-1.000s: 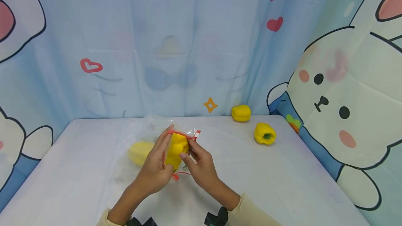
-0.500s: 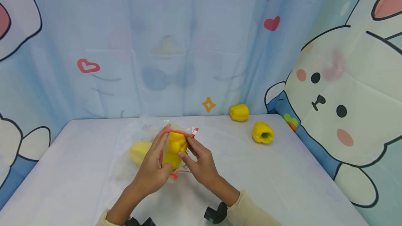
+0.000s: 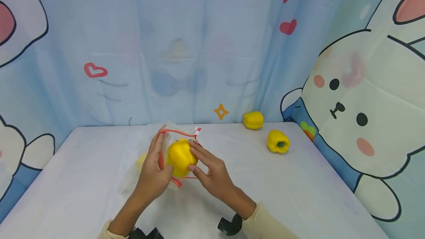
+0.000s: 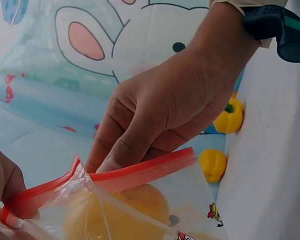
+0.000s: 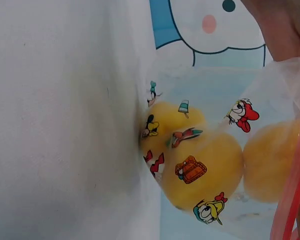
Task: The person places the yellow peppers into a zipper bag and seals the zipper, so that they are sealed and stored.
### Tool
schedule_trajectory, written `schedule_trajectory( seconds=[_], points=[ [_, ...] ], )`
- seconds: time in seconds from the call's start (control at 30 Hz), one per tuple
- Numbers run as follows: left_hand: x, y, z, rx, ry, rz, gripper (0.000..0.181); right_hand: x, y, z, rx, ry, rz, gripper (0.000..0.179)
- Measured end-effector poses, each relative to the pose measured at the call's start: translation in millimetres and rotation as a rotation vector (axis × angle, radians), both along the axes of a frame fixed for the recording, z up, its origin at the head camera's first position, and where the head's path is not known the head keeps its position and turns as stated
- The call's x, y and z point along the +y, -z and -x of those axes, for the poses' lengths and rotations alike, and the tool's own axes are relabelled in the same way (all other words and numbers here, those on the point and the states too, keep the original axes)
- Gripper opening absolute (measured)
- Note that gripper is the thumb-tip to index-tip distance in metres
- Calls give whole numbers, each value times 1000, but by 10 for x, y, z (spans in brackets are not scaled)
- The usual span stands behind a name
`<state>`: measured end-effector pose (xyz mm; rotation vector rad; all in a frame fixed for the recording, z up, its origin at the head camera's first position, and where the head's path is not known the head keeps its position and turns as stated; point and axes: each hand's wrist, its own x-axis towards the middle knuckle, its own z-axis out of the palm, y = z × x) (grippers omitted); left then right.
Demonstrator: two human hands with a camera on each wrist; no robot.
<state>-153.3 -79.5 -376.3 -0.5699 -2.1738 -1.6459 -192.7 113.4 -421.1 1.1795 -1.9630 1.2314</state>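
A clear zip bag (image 3: 175, 132) with a red zip edge and printed cartoon figures is held with its mouth spread. My left hand (image 3: 153, 169) holds the zip edge at the left, thumb on the rim. At the mouth, my right hand (image 3: 216, 174) grips a yellow bell pepper (image 3: 180, 159) between thumb and fingers. The left wrist view shows the right hand's fingertips hidden behind the red zip edge (image 4: 145, 172), with a pepper (image 4: 140, 205) seen through the plastic. Deeper in the bag, more yellow peppers (image 5: 210, 165) rest together in the right wrist view.
Two loose yellow bell peppers lie on the white table (image 3: 305, 194) at the back right, one (image 3: 253, 120) near the far edge and one (image 3: 278, 141) closer. A blue curtain with cartoon prints (image 3: 172, 47) hangs behind. Dark wrist cameras (image 3: 230, 225) sit on both wrists.
Both hands and the bag's mouth have shifted a little left. The gripped pepper has turned and moved slightly left at the mouth. The two loose peppers stay put.
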Motion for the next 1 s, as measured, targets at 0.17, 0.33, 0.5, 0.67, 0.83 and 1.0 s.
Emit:
schedule_trajectory(
  seconds=[0.17, 0.33, 0.5, 0.67, 0.83, 1.0],
  points=[
    [-14, -13, -11, -22, 2, -8, 81, 18, 15, 9, -28, -40, -32, 66],
    [-23, -1, -7, -53, 33, 4, 80, -20, 59, -3, -59, -96, -57, 65],
    [-28, 9, 17, -53, 98, 34, 82, -61, 101, -22, -96, -132, -87, 63],
    [-69, -1, 37, -57, 103, 134, 84, -43, 105, -3, -113, -94, -166, 63],
    [-134, -48, 43, -44, 59, 180, 84, 6, 73, 11, -128, -55, -244, 66],
    [-189, -117, 7, -49, 19, 120, 82, 43, 23, 14, -131, -84, -254, 67]
  ],
)
